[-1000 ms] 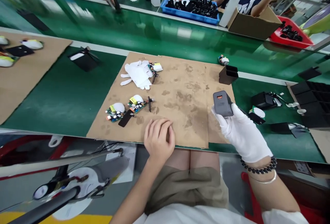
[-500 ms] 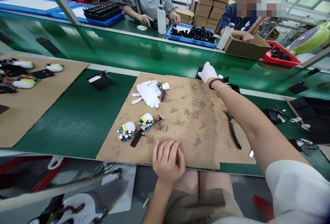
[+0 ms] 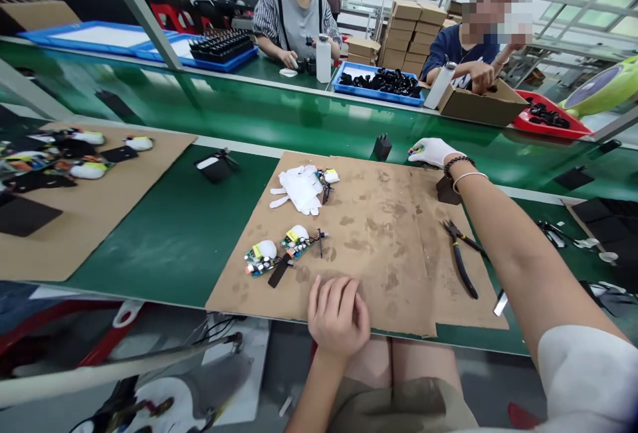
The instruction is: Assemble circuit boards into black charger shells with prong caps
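My right hand (image 3: 432,152), in a white glove, is at the far edge of the cardboard sheet (image 3: 369,273). Its fingers close on a small circuit board (image 3: 413,151), mostly hidden by the glove. To its left a black plug adapter (image 3: 382,147) stands with its prongs up. Under my right wrist sits a black case (image 3: 448,191). Bare and loosely bent, my left hand (image 3: 339,317) rests on the near edge of the cardboard, holding nothing. Two circuit boards (image 3: 298,242) lie beyond it to the left, with a black strip (image 3: 279,271) beside them.
Pliers (image 3: 461,260) lie at the right of the cardboard. A white glove (image 3: 300,188) partly covers another board (image 3: 329,175). A black case (image 3: 216,166) lies left of the sheet. Across the green belt (image 3: 299,104), people work by a blue tray (image 3: 376,95) of black parts.
My right hand has moved right, away from the black plug adapter, which now stands alone; a circuit board shows at its fingers. My left hand stays at the cardboard edge. The view has shifted slightly.
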The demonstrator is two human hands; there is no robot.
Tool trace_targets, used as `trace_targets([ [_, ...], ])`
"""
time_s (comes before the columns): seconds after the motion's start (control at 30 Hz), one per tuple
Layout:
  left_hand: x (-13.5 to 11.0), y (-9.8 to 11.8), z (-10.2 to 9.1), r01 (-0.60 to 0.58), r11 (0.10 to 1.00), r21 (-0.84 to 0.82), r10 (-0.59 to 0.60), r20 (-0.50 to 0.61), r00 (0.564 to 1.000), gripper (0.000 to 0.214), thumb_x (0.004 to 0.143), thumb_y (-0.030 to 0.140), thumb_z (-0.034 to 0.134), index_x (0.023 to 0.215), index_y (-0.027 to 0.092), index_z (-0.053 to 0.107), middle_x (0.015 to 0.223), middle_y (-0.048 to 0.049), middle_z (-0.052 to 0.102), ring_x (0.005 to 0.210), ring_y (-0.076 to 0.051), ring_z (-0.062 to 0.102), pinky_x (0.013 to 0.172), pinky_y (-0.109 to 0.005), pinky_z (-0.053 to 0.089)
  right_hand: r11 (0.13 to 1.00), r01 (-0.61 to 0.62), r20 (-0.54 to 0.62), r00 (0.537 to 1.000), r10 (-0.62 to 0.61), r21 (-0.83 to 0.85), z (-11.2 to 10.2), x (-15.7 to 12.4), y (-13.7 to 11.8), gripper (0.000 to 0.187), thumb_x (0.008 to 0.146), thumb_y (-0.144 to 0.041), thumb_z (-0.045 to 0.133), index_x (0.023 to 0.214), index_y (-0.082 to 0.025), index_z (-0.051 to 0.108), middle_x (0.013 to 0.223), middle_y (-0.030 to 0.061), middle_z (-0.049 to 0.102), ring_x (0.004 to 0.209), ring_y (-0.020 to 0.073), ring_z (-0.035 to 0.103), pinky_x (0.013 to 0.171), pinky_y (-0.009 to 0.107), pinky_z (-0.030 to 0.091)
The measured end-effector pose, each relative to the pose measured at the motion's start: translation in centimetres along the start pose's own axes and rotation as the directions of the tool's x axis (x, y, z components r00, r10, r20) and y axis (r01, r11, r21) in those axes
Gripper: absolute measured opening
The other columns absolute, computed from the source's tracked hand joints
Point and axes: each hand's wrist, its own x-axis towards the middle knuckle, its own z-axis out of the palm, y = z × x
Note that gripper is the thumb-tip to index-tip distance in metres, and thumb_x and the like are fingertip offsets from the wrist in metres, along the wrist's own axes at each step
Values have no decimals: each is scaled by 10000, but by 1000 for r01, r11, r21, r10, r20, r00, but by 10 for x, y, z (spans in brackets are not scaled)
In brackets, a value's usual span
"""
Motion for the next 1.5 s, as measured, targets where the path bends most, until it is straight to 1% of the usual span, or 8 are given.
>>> trace_targets([
  [0.33, 4, 0, -1, -40, 998, 57, 38, 33, 999, 202, 853, 114, 571, 996, 205, 681, 956, -71, 737, 901, -232, 663, 998, -411, 466, 782, 594, 211, 753, -623, 190, 3, -169, -27, 476, 704, -36, 599, 1054, -309, 773, 1222, -33, 736, 1134, 209, 685, 949, 312, 541],
  [0.5, 16, 6, -8, 123, 992, 36, -128, 231, 964, 155, 915, 178, 557, 911, 239, 700, 977, -44, 727, 927, -235, 641, 863, -379, 464, 985, 153, -31, 987, -156, -76, -5, -194, -37, 400, 892, -381, 643, 1288, -329, 674, 1237, 78, 694, 1156, 275, 653, 973, 372, 511],
  [0.67, 17, 10, -8, 146, 989, 38, -150, 315, 937, 165, 919, 184, 549, 926, 235, 706, 1009, -42, 725, 982, -247, 638, 904, -392, 458, 932, -363, -197, 914, 355, -6, -14, -164, -17, 844, 906, -437, 625, 1568, -55, 268, 1372, 360, 511, 1273, 441, 561, 947, 531, 501],
  [0.87, 12, 9, -3, 127, 990, 57, -138, 273, 952, 145, 921, 213, 554, 929, 231, 698, 1028, -62, 729, 998, -269, 653, 901, -416, 483, 907, -415, -125, 899, 421, 67, -16, -177, -9, 781, 943, -339, 529, 1568, -8, 197, 1206, 297, 659, 1176, 389, 653, 935, 472, 509],
  [1.0, 9, 8, -8, 168, 978, -126, -117, 336, 934, 450, 842, 359, 699, 1256, 216, 592, 1224, -110, 700, 1166, -315, 639, 1025, -490, 477, 999, -25, -151, 988, 31, 44, -2, -247, -57, 779, 934, -519, 518, 1586, -201, 234, 1077, 145, 731, 1014, 338, 712, 838, 408, 526],
  [1.1, 5, 7, -10, 244, 912, -330, -83, 434, 897, 804, 758, 406, 770, 1447, 185, 418, 1391, -170, 617, 1282, -340, 598, 1057, -496, 488, 909, 417, -47, 909, -415, 30, 17, -301, -95, 808, 914, -492, 568, 1607, -275, 214, 1087, 111, 720, 951, 323, 723, 737, 372, 528],
  [1.23, 6, 6, -10, 362, 809, -462, -101, 498, 861, 466, 839, 326, 634, 1270, 166, 552, 1228, -154, 700, 1141, -300, 677, 958, -446, 546, 807, 584, 97, 802, -590, 87, 21, -323, -107, 834, 887, -537, 640, 1599, -350, 247, 1116, 90, 706, 938, 296, 726, 702, 329, 512],
  [1.5, 16, 24, -10, 403, 873, -276, -229, 498, 837, 419, 779, 394, 766, 1122, 212, 609, 1085, -92, 710, 1056, -291, 667, 953, -456, 513, 984, -71, 79, 993, 85, -163, 18, -227, -90, 712, 981, -620, 419, 1438, -79, 492, 1165, 260, 711, 1132, 350, 691, 894, 420, 529],
])
